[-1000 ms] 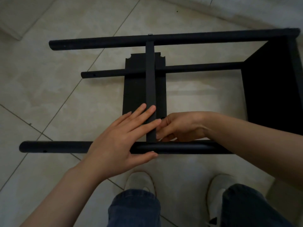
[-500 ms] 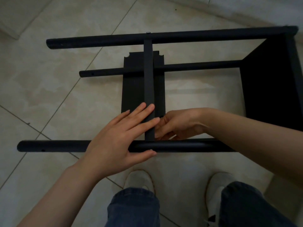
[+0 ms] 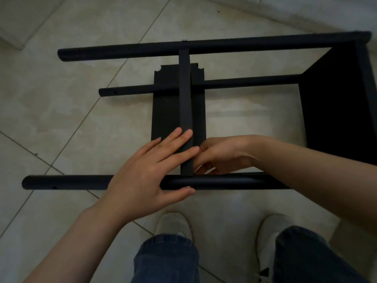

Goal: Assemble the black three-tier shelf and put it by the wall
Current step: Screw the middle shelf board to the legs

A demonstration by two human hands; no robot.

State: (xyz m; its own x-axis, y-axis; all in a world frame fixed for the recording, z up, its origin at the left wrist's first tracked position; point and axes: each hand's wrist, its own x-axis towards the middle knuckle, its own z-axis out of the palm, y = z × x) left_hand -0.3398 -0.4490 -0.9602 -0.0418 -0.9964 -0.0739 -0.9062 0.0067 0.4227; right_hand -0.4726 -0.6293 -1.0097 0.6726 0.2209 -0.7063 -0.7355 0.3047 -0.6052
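The black shelf frame lies on its side on the tiled floor, with a near pole (image 3: 67, 182), a far pole (image 3: 244, 44) and a lower pole (image 3: 244, 81) running left to right. A fitted end panel (image 3: 334, 103) stands at the right. The middle shelf panel (image 3: 185, 94) stands on edge between the near and far poles. My left hand (image 3: 146, 174) presses straight fingers on the panel's top edge, its thumb along the near pole. My right hand (image 3: 222, 154) curls against the panel's right face just behind the near pole and grips its near end; the fingertips are partly hidden.
A small silver screw head (image 3: 184, 40) shows on the far pole above the panel. My two pale shoes (image 3: 173, 223) (image 3: 269, 231) stand just in front of the near pole. A pale wall base (image 3: 306, 9) runs across the top right.
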